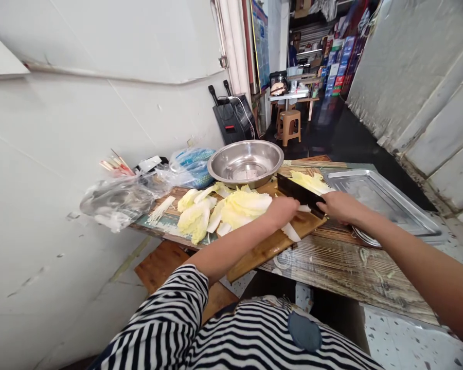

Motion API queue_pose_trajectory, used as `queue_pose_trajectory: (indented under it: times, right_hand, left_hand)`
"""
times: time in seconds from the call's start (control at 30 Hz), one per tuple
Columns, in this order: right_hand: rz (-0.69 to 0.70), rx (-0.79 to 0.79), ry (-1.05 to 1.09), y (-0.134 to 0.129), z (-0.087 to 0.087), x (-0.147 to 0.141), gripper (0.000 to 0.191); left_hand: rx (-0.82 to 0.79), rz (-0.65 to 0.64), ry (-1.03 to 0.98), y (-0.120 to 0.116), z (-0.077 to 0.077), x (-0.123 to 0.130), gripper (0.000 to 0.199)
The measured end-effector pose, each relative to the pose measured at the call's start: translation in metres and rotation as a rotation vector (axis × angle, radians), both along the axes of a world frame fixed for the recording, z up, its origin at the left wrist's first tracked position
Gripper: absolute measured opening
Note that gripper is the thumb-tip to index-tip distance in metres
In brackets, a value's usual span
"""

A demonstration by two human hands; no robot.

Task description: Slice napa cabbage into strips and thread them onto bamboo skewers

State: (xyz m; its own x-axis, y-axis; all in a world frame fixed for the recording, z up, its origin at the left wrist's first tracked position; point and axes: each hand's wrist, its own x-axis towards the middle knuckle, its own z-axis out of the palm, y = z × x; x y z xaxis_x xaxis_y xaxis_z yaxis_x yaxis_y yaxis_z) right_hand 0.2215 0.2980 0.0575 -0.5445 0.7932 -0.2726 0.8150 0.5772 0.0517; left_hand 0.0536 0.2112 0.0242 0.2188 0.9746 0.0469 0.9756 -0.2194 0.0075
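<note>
A dark cleaver [299, 193] stands on edge over the wooden cutting board [262, 253], its handle inside my closed right hand [336, 206]. My left hand [283, 211] is closed on a piece of cabbage leaf just left of the blade; a pale end of the leaf [304, 208] shows between hand and blade. Yellow-white cabbage leaves [241, 206] are heaped to the left of my left hand, partly on the board. More cabbage [308, 182] lies beyond the cleaver. One pale strip [291, 233] rests near the board's front edge.
Behind the board stands a steel basin [246, 160]. A metal tray [386, 200] lies on the right of the wooden table [339, 264]. Plastic bags [113, 200] and enoki mushrooms [162, 209] are at the left, by the wall. A brown stool [290, 126] stands farther back.
</note>
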Motion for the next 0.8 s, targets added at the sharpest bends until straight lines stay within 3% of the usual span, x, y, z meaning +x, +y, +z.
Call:
queue_pose_trajectory:
  times: [0.13, 0.23, 0.33, 0.43, 0.57, 0.67, 0.8]
  right_hand:
    - [-0.048, 0.041, 0.011, 0.011, 0.001, 0.009, 0.044]
    - [-0.046, -0.027, 0.024, 0.008, -0.001, 0.008, 0.046]
    - [-0.025, -0.018, 0.02, 0.002, -0.008, 0.005, 0.046]
    - [-0.01, 0.049, 0.009, 0.002, -0.015, 0.003, 0.047]
    - [-0.019, 0.032, -0.006, 0.005, -0.018, 0.004, 0.049]
    - [-0.024, 0.037, -0.017, 0.004, -0.016, 0.004, 0.048]
    - [-0.012, 0.05, -0.005, -0.001, -0.015, 0.004, 0.047]
  left_hand:
    - [0.169, 0.143, 0.081, -0.025, 0.046, -0.041, 0.033]
    - [0.176, 0.318, 0.231, -0.044, 0.062, -0.082, 0.032]
    - [0.042, 0.435, 0.309, -0.051, 0.057, -0.115, 0.035]
    - [-0.036, 0.467, 0.319, -0.049, 0.048, -0.128, 0.036]
    - [-0.023, 0.316, 0.251, -0.041, 0.042, -0.112, 0.03]
    - [-0.108, 0.172, 0.187, -0.031, 0.036, -0.091, 0.03]
    - [-0.238, 0.171, 0.189, -0.018, 0.026, -0.078, 0.03]
